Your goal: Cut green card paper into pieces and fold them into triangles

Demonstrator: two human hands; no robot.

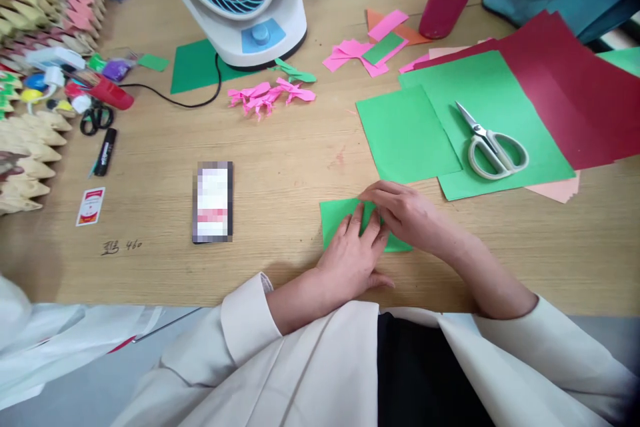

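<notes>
Head view: I see a bright, plain green paper (331, 219), straight-edged and wider than deep, lying on the bench (280, 147) close before the person, its middle hidden. The left hand (353, 255) spreads over it, fingers extended; the right hand (407, 210) curls its fingers at the far edge, whether pinching I can't tell.
</notes>
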